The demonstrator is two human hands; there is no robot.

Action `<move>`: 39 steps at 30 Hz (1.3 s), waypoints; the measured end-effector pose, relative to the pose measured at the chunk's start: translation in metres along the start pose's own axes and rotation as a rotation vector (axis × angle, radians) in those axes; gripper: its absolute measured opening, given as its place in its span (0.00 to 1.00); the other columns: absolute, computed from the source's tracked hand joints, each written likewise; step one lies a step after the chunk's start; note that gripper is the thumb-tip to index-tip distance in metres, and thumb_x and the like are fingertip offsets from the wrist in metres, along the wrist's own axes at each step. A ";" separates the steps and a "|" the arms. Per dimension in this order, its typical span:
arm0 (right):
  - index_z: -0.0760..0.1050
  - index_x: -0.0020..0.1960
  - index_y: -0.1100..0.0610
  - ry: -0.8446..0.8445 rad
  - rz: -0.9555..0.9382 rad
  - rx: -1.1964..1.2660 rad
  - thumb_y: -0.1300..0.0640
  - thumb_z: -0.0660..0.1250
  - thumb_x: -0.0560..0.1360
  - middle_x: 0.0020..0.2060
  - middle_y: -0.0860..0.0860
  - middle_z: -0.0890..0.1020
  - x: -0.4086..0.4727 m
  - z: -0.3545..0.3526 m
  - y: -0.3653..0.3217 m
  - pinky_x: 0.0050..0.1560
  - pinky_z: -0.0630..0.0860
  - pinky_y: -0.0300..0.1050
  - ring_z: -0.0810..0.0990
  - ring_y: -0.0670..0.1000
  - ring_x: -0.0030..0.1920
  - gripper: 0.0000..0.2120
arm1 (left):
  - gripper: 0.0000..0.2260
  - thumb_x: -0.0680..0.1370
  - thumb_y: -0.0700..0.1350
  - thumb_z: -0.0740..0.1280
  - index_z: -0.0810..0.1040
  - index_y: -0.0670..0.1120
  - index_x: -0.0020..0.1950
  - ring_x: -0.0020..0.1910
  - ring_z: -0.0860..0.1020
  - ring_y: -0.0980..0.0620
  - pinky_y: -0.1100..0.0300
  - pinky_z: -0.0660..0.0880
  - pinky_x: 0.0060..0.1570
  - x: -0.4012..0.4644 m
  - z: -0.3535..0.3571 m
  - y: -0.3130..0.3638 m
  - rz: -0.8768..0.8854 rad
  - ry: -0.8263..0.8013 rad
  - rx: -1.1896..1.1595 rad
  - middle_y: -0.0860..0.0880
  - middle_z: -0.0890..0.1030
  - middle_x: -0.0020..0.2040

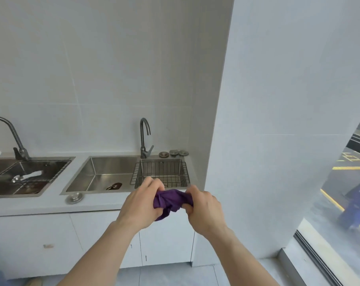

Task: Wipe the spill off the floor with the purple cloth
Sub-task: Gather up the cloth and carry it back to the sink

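We've got the cloth bunched up between both hands just in front of the sink, left hand and right hand each with a grip clamped tight on one end of it. It looks thin, floppy and super light, so no worries about dropping or breaking anything, though it'll probably scrunch up rather than lie flat. We'd flatten it out a bit and press down with a palm on the middle once we're at the floor; can't see the spill from here.
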State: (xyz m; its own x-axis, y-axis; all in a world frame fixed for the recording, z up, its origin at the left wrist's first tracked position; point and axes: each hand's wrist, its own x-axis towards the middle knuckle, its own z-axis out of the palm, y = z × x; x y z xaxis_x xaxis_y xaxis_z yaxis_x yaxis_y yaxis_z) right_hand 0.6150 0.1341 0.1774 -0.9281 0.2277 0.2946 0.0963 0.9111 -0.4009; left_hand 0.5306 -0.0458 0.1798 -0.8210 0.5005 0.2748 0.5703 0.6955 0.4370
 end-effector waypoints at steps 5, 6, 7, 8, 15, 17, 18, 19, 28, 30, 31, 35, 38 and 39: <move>0.72 0.55 0.52 0.065 0.016 0.008 0.55 0.66 0.79 0.48 0.47 0.76 0.025 -0.007 -0.005 0.42 0.67 0.47 0.71 0.55 0.44 0.06 | 0.18 0.71 0.47 0.73 0.69 0.62 0.52 0.47 0.78 0.56 0.54 0.77 0.44 0.022 -0.010 -0.006 0.022 0.068 -0.023 0.63 0.70 0.52; 0.72 0.54 0.52 0.076 0.023 0.008 0.55 0.65 0.79 0.47 0.47 0.76 0.030 -0.005 -0.006 0.41 0.67 0.47 0.71 0.55 0.43 0.05 | 0.19 0.71 0.47 0.74 0.69 0.62 0.53 0.50 0.78 0.57 0.54 0.78 0.46 0.026 -0.010 -0.010 0.021 0.075 -0.038 0.63 0.72 0.52; 0.72 0.54 0.51 0.085 0.028 0.008 0.55 0.65 0.79 0.46 0.47 0.77 0.036 -0.001 -0.007 0.40 0.67 0.47 0.71 0.55 0.42 0.04 | 0.20 0.71 0.47 0.74 0.68 0.63 0.53 0.51 0.79 0.57 0.55 0.78 0.47 0.032 -0.011 -0.014 0.022 0.087 -0.055 0.64 0.73 0.53; 0.72 0.53 0.51 0.092 0.031 0.005 0.56 0.65 0.79 0.45 0.47 0.77 0.043 0.003 -0.008 0.40 0.66 0.47 0.71 0.55 0.41 0.04 | 0.22 0.70 0.46 0.75 0.67 0.63 0.54 0.53 0.79 0.57 0.56 0.77 0.49 0.038 -0.011 -0.019 0.024 0.103 -0.069 0.64 0.75 0.54; 0.74 0.53 0.50 0.091 0.039 -0.009 0.56 0.66 0.78 0.45 0.48 0.81 0.118 0.042 -0.017 0.38 0.69 0.48 0.73 0.56 0.42 0.05 | 0.23 0.71 0.46 0.77 0.62 0.60 0.50 0.48 0.79 0.51 0.55 0.76 0.44 0.101 -0.005 -0.073 0.007 0.143 -0.086 0.60 0.78 0.53; 0.74 0.53 0.50 0.078 0.041 -0.015 0.56 0.66 0.78 0.45 0.48 0.81 0.145 0.054 -0.021 0.39 0.72 0.48 0.74 0.56 0.42 0.05 | 0.23 0.71 0.46 0.76 0.62 0.62 0.49 0.47 0.79 0.51 0.57 0.74 0.41 0.121 -0.006 -0.093 0.001 0.137 -0.082 0.62 0.77 0.52; 0.74 0.53 0.50 0.070 0.044 -0.019 0.55 0.67 0.78 0.45 0.48 0.81 0.159 0.062 -0.024 0.39 0.73 0.48 0.74 0.56 0.42 0.04 | 0.23 0.71 0.46 0.76 0.63 0.62 0.49 0.47 0.79 0.51 0.58 0.73 0.41 0.132 -0.006 -0.105 -0.003 0.133 -0.084 0.63 0.77 0.51; 0.75 0.53 0.50 0.064 0.048 -0.021 0.55 0.67 0.78 0.45 0.48 0.81 0.174 0.069 -0.028 0.40 0.74 0.48 0.75 0.56 0.42 0.05 | 0.22 0.70 0.46 0.75 0.63 0.63 0.49 0.47 0.79 0.51 0.57 0.73 0.41 0.143 -0.007 -0.118 -0.006 0.129 -0.087 0.63 0.77 0.51; 0.76 0.55 0.50 0.013 0.096 -0.045 0.53 0.69 0.79 0.45 0.49 0.83 0.277 0.138 -0.051 0.40 0.71 0.47 0.74 0.56 0.41 0.06 | 0.20 0.69 0.43 0.72 0.67 0.61 0.52 0.46 0.79 0.52 0.59 0.71 0.39 0.232 0.005 -0.213 -0.024 0.114 -0.097 0.62 0.79 0.52; 0.77 0.55 0.50 -0.001 0.109 -0.041 0.53 0.69 0.79 0.45 0.49 0.83 0.293 0.152 -0.049 0.40 0.72 0.47 0.75 0.55 0.41 0.06 | 0.20 0.69 0.43 0.73 0.68 0.61 0.52 0.46 0.79 0.52 0.58 0.73 0.40 0.246 0.014 -0.230 -0.026 0.101 -0.115 0.62 0.79 0.52; 0.77 0.55 0.50 -0.009 0.116 -0.036 0.53 0.69 0.79 0.44 0.49 0.83 0.299 0.158 -0.048 0.39 0.72 0.47 0.75 0.55 0.41 0.06 | 0.20 0.69 0.44 0.73 0.68 0.61 0.52 0.47 0.79 0.53 0.58 0.74 0.41 0.251 0.017 -0.236 -0.027 0.092 -0.122 0.62 0.79 0.52; 0.77 0.55 0.50 -0.039 0.155 -0.002 0.51 0.68 0.80 0.40 0.47 0.79 0.332 0.187 -0.035 0.39 0.71 0.46 0.76 0.55 0.40 0.05 | 0.20 0.70 0.46 0.77 0.69 0.61 0.52 0.49 0.80 0.53 0.52 0.80 0.46 0.279 0.038 -0.263 -0.056 0.064 -0.169 0.61 0.80 0.52; 0.78 0.55 0.50 -0.068 0.197 0.058 0.49 0.66 0.81 0.40 0.48 0.81 0.357 0.208 -0.023 0.40 0.77 0.48 0.80 0.56 0.41 0.06 | 0.21 0.70 0.48 0.79 0.69 0.61 0.52 0.49 0.80 0.53 0.52 0.80 0.48 0.300 0.055 -0.280 -0.074 0.027 -0.174 0.60 0.80 0.51; 0.78 0.55 0.50 -0.079 0.208 0.067 0.48 0.66 0.82 0.40 0.48 0.82 0.367 0.216 -0.017 0.41 0.78 0.48 0.80 0.56 0.42 0.07 | 0.21 0.70 0.50 0.79 0.69 0.61 0.52 0.49 0.80 0.53 0.52 0.80 0.47 0.309 0.062 -0.287 -0.079 0.015 -0.168 0.61 0.80 0.50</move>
State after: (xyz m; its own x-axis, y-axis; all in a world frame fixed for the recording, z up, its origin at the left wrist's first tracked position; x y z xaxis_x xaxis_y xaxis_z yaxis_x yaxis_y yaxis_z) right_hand 0.1950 0.1278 0.1047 -0.9165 0.3778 0.1318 0.2666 0.8222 -0.5030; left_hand 0.1153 -0.0587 0.0857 -0.8638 0.4393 0.2466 0.4928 0.6353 0.5946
